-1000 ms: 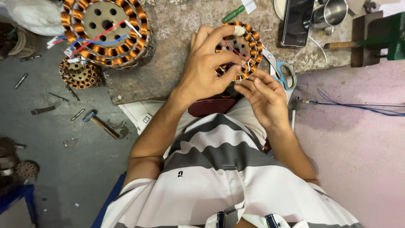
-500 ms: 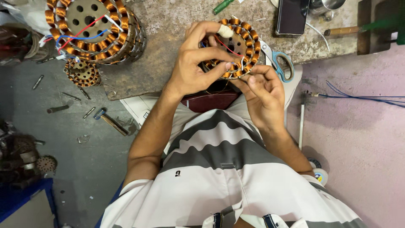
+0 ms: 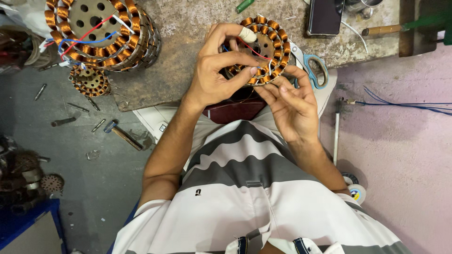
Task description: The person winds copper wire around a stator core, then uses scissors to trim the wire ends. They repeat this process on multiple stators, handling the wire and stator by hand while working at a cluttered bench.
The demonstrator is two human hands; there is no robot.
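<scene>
Now nearer than a second ago, left hand (image 3: 214, 77) and right hand (image 3: 289, 101) both pinching the copper coil ring (image 3: 261, 49), pulling thin wire.

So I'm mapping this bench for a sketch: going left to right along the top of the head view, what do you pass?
Stack of copper-wound stators → green marker → stator held in both hands → blue-handled scissors → dark phone → wooden-handled tool.
</scene>
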